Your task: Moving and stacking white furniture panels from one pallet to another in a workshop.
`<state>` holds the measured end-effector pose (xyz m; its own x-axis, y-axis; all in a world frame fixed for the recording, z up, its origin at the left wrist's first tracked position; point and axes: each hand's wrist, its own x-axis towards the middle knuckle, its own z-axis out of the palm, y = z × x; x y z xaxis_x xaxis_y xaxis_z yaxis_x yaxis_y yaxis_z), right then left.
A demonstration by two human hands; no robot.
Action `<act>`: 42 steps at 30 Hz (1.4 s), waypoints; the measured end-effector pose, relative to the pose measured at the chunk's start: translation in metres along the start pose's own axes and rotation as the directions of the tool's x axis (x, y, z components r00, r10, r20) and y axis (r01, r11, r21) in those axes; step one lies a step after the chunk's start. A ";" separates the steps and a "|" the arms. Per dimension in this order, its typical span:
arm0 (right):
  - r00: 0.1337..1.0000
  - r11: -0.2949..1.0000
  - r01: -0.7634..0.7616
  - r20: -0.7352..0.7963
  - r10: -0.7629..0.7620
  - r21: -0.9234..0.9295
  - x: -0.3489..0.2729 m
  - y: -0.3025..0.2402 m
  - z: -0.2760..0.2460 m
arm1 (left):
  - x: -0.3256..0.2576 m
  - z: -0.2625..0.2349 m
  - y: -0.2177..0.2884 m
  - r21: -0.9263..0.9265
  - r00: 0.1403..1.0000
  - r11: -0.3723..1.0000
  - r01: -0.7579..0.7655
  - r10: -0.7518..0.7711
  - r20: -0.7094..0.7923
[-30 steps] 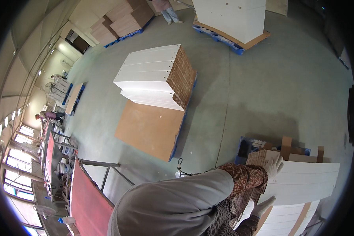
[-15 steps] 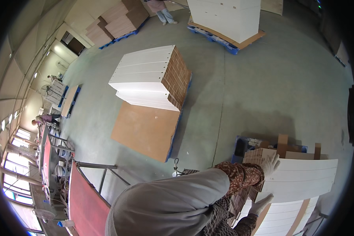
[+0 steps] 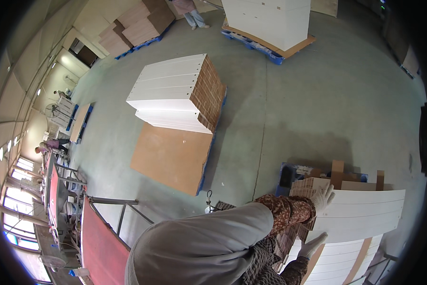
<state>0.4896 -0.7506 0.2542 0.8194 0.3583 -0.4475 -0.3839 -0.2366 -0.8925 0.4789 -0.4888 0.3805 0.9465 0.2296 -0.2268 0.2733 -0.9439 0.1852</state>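
Note:
White panels with fine parallel seams lie stacked at the lower right, and the upper group of white panels (image 3: pixel 360 213) sits above a lower layer of white panels (image 3: pixel 339 263). At the near-left end of the upper group rests my left hand (image 3: pixel 323 198), in a white glove, its fingers spread and extended. My right hand (image 3: pixel 313 245), also gloved, lies lower along the edge of the same group with the fingers straight and the thumb apart. Both palms are hidden. Patterned brown sleeves (image 3: pixel 289 213) cover my forearms.
Brown cardboard strips (image 3: pixel 337 175) stand at the stack's far side, above a blue pallet (image 3: pixel 284 180). Another pallet bears stacked white panels (image 3: pixel 168 83) and a brown sheet (image 3: pixel 170 156). A red-topped table (image 3: pixel 102 242) is at the lower left. Another person (image 3: pixel 189 12) stands far off.
The whole view has shifted slightly left. My hands keep nearly the same place against the panels.

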 end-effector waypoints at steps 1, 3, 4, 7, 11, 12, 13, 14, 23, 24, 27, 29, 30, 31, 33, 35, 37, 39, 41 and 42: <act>1.000 1.000 -0.001 -0.005 0.000 -0.001 0.000 0.001 -0.002 | -0.002 -0.003 0.001 0.024 1.000 1.000 -0.013 0.012 0.025; 0.999 0.998 -0.042 0.010 0.042 0.036 0.000 0.002 0.000 | 0.001 0.005 -0.001 0.048 1.000 0.999 0.006 -0.006 -0.005; 0.999 0.999 -0.040 0.020 0.039 0.034 0.002 0.001 0.003 | 0.002 0.008 -0.004 0.074 0.999 0.997 0.032 -0.029 -0.036; 0.999 0.982 -0.029 0.014 0.033 -0.187 0.001 -0.003 0.005 | 0.003 0.003 -0.005 0.005 1.000 1.000 0.004 -0.004 0.000; 0.998 0.988 -0.061 0.004 0.061 0.143 0.001 -0.006 0.003 | 0.001 -0.007 -0.003 0.020 1.000 1.000 -0.011 0.010 0.016; 0.998 0.993 -0.059 0.012 0.059 0.100 0.000 -0.006 0.005 | 0.001 -0.006 -0.004 0.008 1.000 1.000 -0.009 0.009 0.025; 0.998 0.993 -0.060 0.013 0.059 0.100 -0.001 -0.007 0.006 | 0.002 -0.005 -0.004 -0.004 0.999 1.000 -0.009 0.009 0.033; 0.999 0.995 -0.053 -0.001 0.053 0.082 -0.002 -0.008 0.008 | 0.002 -0.004 -0.004 -0.004 0.999 1.000 -0.009 0.009 0.033; 0.998 0.990 -0.058 0.003 0.058 0.125 -0.013 -0.025 0.021 | 0.005 0.017 -0.005 0.010 0.997 0.999 0.030 -0.030 -0.068; 0.997 0.985 -0.075 -0.017 0.079 0.157 -0.019 -0.037 0.027 | 0.005 0.017 -0.005 0.023 0.997 0.999 0.025 -0.023 -0.076; 0.990 0.981 -0.106 -0.071 0.119 0.164 -0.030 -0.054 0.028 | 0.002 0.009 0.004 0.026 0.997 1.000 -0.014 0.016 -0.069; 0.983 0.941 -0.145 -0.065 0.173 0.307 -0.040 -0.077 0.048 | 0.000 0.011 -0.002 0.026 0.999 1.000 -0.006 0.007 -0.046; 0.974 0.881 -0.170 -0.058 0.217 0.441 -0.042 -0.085 0.054 | 0.001 0.013 -0.004 0.031 0.998 0.999 0.010 -0.007 -0.068; 0.976 0.883 -0.167 -0.056 0.212 0.439 -0.038 -0.078 0.049 | 0.002 0.014 -0.004 0.033 0.996 0.999 0.020 -0.017 -0.092; 0.999 0.999 -0.036 -0.009 0.036 -0.001 -0.023 -0.047 0.026 | 0.004 0.011 0.001 0.025 0.995 1.000 0.012 -0.009 -0.099; 0.999 0.999 -0.035 -0.021 0.034 -0.030 -0.017 -0.036 0.017 | 0.005 0.011 0.002 0.018 0.995 1.000 0.012 -0.010 -0.097; 0.999 0.998 -0.036 -0.031 0.034 -0.061 -0.018 -0.035 0.017 | 0.005 0.011 0.002 -0.020 0.999 1.000 0.001 -0.002 -0.052; 0.998 0.997 -0.032 -0.050 0.036 0.075 -0.019 -0.038 0.022 | 0.007 0.016 0.000 0.018 0.997 1.000 0.013 -0.012 -0.072; 0.999 0.997 -0.037 -0.032 0.035 -0.067 -0.021 -0.047 0.031 | 0.009 0.024 -0.004 0.059 0.995 0.998 0.036 -0.031 -0.094; 0.999 0.978 -0.041 -0.037 0.034 -0.206 -0.022 -0.049 0.029 | 0.010 0.023 -0.002 0.054 0.996 0.998 0.028 -0.023 -0.089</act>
<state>0.4779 -0.7209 0.3067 0.8213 0.3163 -0.4748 -0.3209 -0.4321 -0.8428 0.4840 -0.4905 0.3556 0.9514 0.2718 -0.1448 0.2903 -0.9485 0.1265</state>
